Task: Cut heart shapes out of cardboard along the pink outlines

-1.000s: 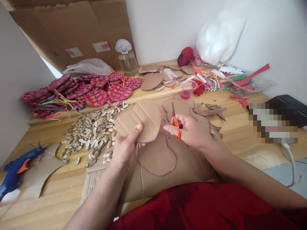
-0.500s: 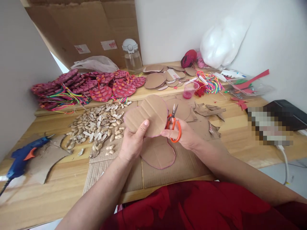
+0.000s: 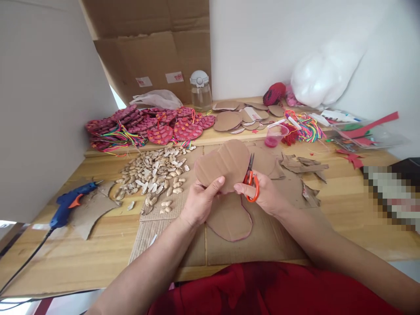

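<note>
The left hand [image 3: 201, 201] pinches a brown, rounded cardboard cutout [image 3: 226, 162] above the wooden bench [image 3: 108, 258]; the right hand [image 3: 265, 194], curled around orange-handled metal scissors [image 3: 257, 187], meets its edge. Its outline appears already cut; whether trimming is left, I cannot tell.

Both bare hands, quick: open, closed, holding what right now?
Left hand: closed, holding a lobed brown cardboard cutout.
Right hand: closed, holding orange-handled metal scissors.

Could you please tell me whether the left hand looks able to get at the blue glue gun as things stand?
Probably not without letting go: the left hand holds a cardboard piece, though the blue glue gun lies uncovered off to the left.
</note>
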The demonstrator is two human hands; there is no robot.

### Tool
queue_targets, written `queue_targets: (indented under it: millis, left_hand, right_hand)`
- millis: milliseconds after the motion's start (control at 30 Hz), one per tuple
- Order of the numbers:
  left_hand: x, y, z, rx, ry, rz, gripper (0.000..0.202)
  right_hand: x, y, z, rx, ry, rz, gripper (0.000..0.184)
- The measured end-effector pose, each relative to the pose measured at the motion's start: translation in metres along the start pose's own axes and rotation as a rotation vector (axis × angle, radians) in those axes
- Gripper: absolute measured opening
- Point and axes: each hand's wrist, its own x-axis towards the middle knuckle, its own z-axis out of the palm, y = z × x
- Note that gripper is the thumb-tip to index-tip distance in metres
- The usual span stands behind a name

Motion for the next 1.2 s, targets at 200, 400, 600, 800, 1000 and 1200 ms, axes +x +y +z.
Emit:
queue_targets:
  millis: [200,400,600,800,1000,1200]
  left_hand:
    - [-0.003,0.026,-0.010,0.577,0.309,0.563,0.014]
    - [-0.041,0.047,-0.004,1.410,-0.108,0.818,0.059]
    - [-0.075,0.021,0.005,1.521,-0.447,0.549,0.064]
    - [-0.065,0.028,-0.014,1.604,-0.385,0.418,0.117]
    - [-0.061,0.017,-0.028,1.487,-0.404,0.208,0.128]
    - [-0.056,0.012,-0.029,1.460,-0.395,0.210,0.115]
  right_hand:
    - [0.008,-0.007,-0.014,-0.087,0.178,0.027,0.050]
    - [0.012,-0.010,-0.019,-0.141,0.194,0.107,0.056]
    - [0.004,-0.015,-0.014,-0.259,0.124,0.186,0.049]
    - [0.001,-0.009,-0.018,-0.558,0.086,0.114,0.042]
    - [-0.006,-0.019,-0.014,-0.867,0.079,0.026,0.034]
    - [-0.009,-0.014,-0.012,-0.903,0.017,0.037,0.025]
